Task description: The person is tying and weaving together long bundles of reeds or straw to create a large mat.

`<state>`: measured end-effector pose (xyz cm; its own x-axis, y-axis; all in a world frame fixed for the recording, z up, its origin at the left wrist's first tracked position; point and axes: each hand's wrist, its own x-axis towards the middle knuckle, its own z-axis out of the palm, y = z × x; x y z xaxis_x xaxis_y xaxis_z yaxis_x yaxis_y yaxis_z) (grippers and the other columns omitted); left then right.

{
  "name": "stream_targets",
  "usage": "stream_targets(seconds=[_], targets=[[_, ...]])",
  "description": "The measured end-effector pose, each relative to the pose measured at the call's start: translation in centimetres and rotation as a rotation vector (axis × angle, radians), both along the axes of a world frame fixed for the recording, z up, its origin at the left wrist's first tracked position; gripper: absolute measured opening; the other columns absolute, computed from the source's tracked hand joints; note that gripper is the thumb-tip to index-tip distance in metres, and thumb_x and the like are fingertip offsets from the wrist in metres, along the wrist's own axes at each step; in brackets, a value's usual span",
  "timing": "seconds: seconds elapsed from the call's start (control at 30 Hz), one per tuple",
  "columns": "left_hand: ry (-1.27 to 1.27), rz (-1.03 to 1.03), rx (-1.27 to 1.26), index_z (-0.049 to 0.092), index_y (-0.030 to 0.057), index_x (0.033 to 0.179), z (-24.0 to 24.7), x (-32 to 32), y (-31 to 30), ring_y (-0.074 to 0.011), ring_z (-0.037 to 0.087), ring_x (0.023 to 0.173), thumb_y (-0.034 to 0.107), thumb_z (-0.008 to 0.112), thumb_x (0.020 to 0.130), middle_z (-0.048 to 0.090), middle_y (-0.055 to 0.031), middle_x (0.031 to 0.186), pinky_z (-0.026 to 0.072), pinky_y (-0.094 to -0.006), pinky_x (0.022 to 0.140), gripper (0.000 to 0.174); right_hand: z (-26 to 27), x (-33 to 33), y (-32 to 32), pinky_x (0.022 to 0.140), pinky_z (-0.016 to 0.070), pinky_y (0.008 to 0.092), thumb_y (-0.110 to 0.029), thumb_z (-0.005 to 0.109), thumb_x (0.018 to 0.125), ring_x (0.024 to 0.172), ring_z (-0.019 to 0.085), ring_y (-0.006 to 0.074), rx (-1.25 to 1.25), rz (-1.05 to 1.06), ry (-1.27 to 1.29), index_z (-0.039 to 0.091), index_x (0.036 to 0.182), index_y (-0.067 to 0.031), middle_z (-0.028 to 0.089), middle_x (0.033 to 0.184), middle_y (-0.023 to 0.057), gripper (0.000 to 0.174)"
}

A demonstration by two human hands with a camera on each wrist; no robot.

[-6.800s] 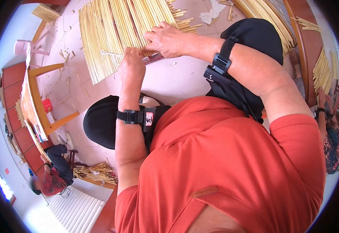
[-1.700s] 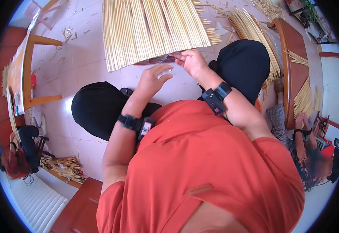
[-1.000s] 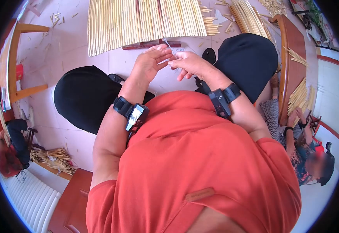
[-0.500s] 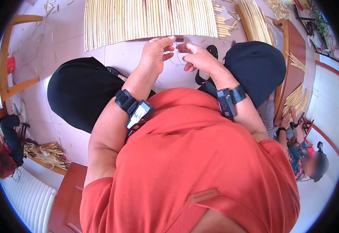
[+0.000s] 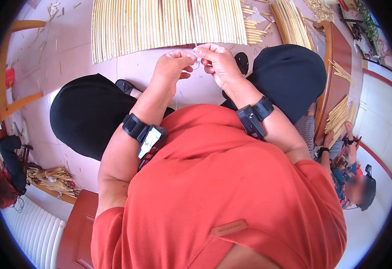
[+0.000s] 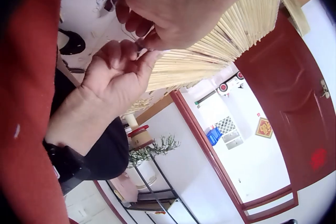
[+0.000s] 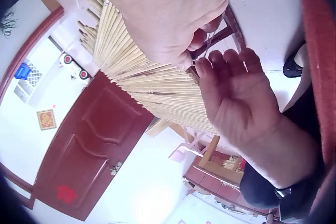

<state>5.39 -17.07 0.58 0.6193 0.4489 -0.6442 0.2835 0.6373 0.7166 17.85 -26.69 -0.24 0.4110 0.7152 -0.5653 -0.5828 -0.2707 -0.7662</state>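
Observation:
A mat of pale sticks (image 5: 169,24) lies in front of me, its near edge just beyond my hands. A thin white string (image 5: 196,46) runs from that edge to my fingers. My left hand (image 5: 171,69) pinches the string between thumb and forefinger. My right hand (image 5: 220,65) pinches it close by, with the fingertips of both hands nearly together. In the right wrist view the string (image 7: 209,41) shows between the hands, and the other fingers of my left hand (image 7: 241,95) are loosely bent. The right hand (image 6: 113,79) appears below the left in the left wrist view.
Loose stick ends (image 5: 254,31) and a stick bundle (image 5: 290,22) lie to the right, beside a red-brown wooden bench (image 5: 337,54). Another person (image 5: 346,179) sits at the far right. A wooden table frame (image 5: 21,103) stands left, above another stick bundle (image 5: 54,179).
Earlier, both hands worked right at the mat's edge. They drew back towards me, separated, and now meet again at the string, pinching it. The mat has shifted within the view.

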Motion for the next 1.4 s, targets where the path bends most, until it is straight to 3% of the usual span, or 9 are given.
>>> stream_targets(seconds=[0.4, 0.47, 0.5, 0.8, 0.87, 0.97, 1.1, 1.2, 1.4], targets=[[-0.127, 0.02, -0.214, 0.06, 0.003, 0.093, 2.7, -0.2, 2.3, -0.0065, 0.04, 0.043, 0.011, 0.055, 0.09, 0.05, 0.0014, 0.063, 0.0272, -0.0208, 0.041, 0.009, 3.8, 1.7, 0.7, 0.044, 0.0387, 0.0212, -0.017, 0.061, 0.09, 0.054, 0.054, 0.0045, -0.057, 0.205, -0.265, 0.063, 0.087, -0.0022, 0.065, 0.075, 0.0054, 0.015], [-0.073, -0.055, -0.224, 0.06, 0.002, 0.099, 2.7, -0.1, 2.5, -0.0051, 0.034, 0.042, 0.009, 0.052, 0.09, 0.044, 0.0038, 0.059, 0.0232, -0.0209, 0.039, 0.013, 3.7, 2.6, 2.0, 0.053, 0.0466, 0.0342, -0.013, 0.062, 0.082, 0.063, 0.063, 0.0251, -0.009, 0.303, -1.217, 0.064, 0.084, -0.0049, 0.066, 0.076, 0.0111, 0.008], [-0.065, -0.091, -0.21, 0.06, 0.0018, 0.1, 2.6, 0.1, 2.6, -0.0048, 0.03, 0.042, 0.007, 0.049, 0.089, 0.04, 0.0052, 0.058, 0.0199, -0.0214, 0.039, 0.016, 3.6, 3.1, 2.8, 0.062, 0.0479, 0.0421, -0.016, 0.063, 0.078, 0.069, 0.062, 0.0337, 0.026, 0.286, -1.305, 0.064, 0.082, -0.0081, 0.064, 0.074, 0.0129, 0.009], [-0.077, -0.13, -0.247, 0.06, 0.0024, 0.099, 1.9, 0.5, 2.0, -0.0041, 0.024, 0.041, 0.004, 0.044, 0.086, 0.034, 0.0077, 0.056, 0.0162, -0.0224, 0.038, 0.02, 5.0, 5.9, 9.1, 0.058, 0.0479, 0.0391, -0.029, 0.072, 0.074, 0.062, 0.063, 0.0273, -0.307, 0.846, -1.429, 0.067, 0.078, -0.0064, 0.064, 0.066, 0.0132, 0.023], [-0.073, -0.127, -0.239, 0.061, 0.0032, 0.097, 1.7, 0.5, 1.8, -0.0041, 0.023, 0.041, 0.004, 0.045, 0.086, 0.034, 0.0079, 0.056, 0.0161, -0.0227, 0.038, 0.019, 6.8, 6.0, 10.3, 0.083, 0.0515, 0.0489, -0.025, 0.07, 0.07, 0.1, 0.063, 0.0404, -0.506, 1.101, -1.231, 0.067, 0.105, 0.0008, 0.063, 0.104, 0.03, 0.043], [-0.138, -0.062, -0.253, 0.061, 0.0051, 0.091, 1.2, 0.6, 1.5, -0.0038, 0.023, 0.042, 0.005, 0.046, 0.087, 0.035, 0.0078, 0.056, 0.0162, -0.0227, 0.039, 0.015, 5.4, 6.2, 9.8, 0.062, 0.0538, 0.0443, -0.019, 0.065, 0.068, 0.067, 0.065, 0.0395, -0.326, 0.952, -1.427, 0.071, 0.074, 0.0013, 0.064, 0.069, 0.0246, 0.022], [-0.195, 0.056, -0.212, 0.059, 0.0063, 0.088, 1.2, 1.2, 0.9, -0.0041, 0.024, 0.043, 0.006, 0.047, 0.091, 0.033, 0.0076, 0.056, 0.0187, -0.0214, 0.041, 0.012, 5.3, 5.9, 10.8, 0.065, 0.0543, 0.0445, -0.018, 0.065, 0.069, 0.072, 0.066, 0.0388, -0.38, 0.957, -1.408, 0.071, 0.077, 0.0008, 0.065, 0.073, 0.0247, 0.022], [-0.239, 0.08, -0.223, 0.058, 0.0067, 0.089, 1.1, 1.5, 0.9, -0.0046, 0.024, 0.044, 0.007, 0.046, 0.093, 0.031, 0.0074, 0.057, 0.0207, -0.0211, 0.041, 0.013, 5.7, 5.5, 11.3, 0.083, 0.0516, 0.0451, -0.024, 0.07, 0.072, 0.099, 0.064, 0.0372, -0.604, 1.063, -1.255, 0.069, 0.104, -0.0006, 0.065, 0.101, 0.0273, 0.04], [-0.259, 0.094, -0.231, 0.058, 0.0052, 0.086, 1.8, 0.8, 1.9, -0.0066, 0.027, 0.041, 0.005, 0.047, 0.09, 0.036, 0.005, 0.055, 0.0209, -0.0236, 0.04, 0.011, 4.3, 6.3, 9.9, 0.047, 0.0474, 0.0333, -0.025, 0.073, 0.076, 0.048, 0.061, 0.0178, -0.395, 0.98, -1.322, 0.066, 0.072, -0.0035, 0.063, 0.059, 0.0096, 0.023]])
